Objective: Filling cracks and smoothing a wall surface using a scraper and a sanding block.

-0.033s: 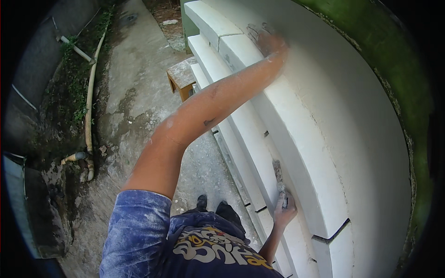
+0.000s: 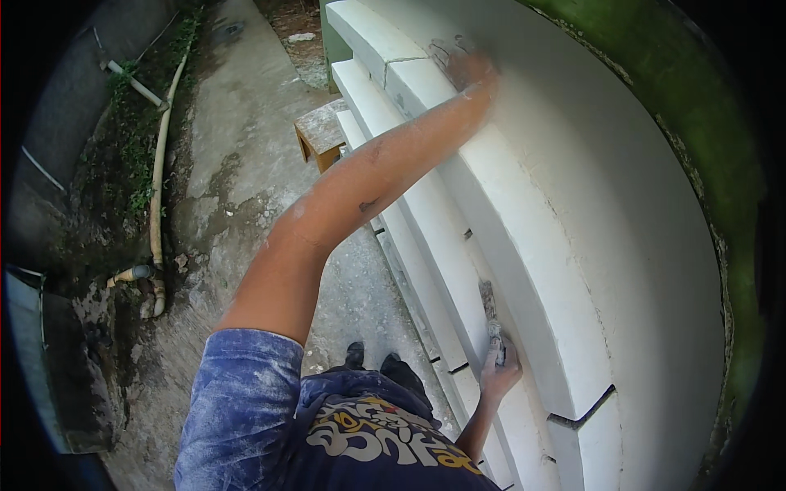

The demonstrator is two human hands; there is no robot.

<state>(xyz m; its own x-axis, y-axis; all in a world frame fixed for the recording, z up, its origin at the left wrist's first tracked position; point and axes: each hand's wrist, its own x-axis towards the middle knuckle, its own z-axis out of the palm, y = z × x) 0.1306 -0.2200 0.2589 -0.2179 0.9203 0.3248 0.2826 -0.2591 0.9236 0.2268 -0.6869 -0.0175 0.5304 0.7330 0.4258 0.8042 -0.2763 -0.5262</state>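
Note:
My left arm reaches far forward over stepped white ledges (image 2: 512, 196) along a pale wall (image 2: 639, 213). At its end, my left hand (image 2: 471, 69) rests near the top ledge, against the wall; its fingers look spread, though the hand is blurred. Lower down, my right hand (image 2: 501, 372) is closed around the handle of a narrow putty knife (image 2: 489, 304). The putty knife is crusted with grey-white material and its blade points forward along a middle ledge. White dust coats my forearm and blue sleeve.
Dark gaps (image 2: 583, 417) cut across the ledges near me. A small wooden stool or table (image 2: 321, 127) stands beside their far end. Concrete paving (image 2: 254, 123) runs along the left, bordered by a pale pipe (image 2: 158, 180) and plants. My feet (image 2: 354, 356) stand beside the ledges.
My left hand has shifted slightly left along the wall. The right hand with the putty knife has barely moved.

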